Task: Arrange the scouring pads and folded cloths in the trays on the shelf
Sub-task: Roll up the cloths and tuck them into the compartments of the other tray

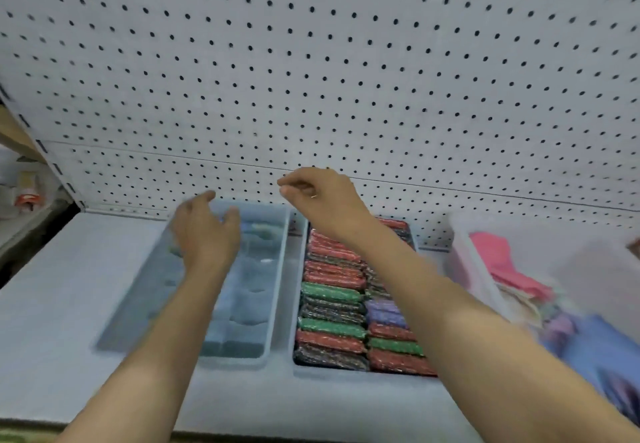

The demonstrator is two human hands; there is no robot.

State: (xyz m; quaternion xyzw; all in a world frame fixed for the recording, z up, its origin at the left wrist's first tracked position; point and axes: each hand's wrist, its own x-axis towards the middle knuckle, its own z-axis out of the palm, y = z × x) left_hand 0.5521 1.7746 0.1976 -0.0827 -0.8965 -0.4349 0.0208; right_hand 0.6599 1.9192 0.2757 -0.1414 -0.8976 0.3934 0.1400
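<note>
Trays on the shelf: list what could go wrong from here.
The scouring pads pack their tray tightly; the right forearm crossing over them could drag some out. The left hand over the blue tray could push that tray askew. The cloths at the right look loosely heaped and may spill.

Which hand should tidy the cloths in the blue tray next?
Left, probably. The left hand is right over the blue tray, fingers spread above its cloths. The right hand is raised by the pegboard, nearer the pads.
</note>
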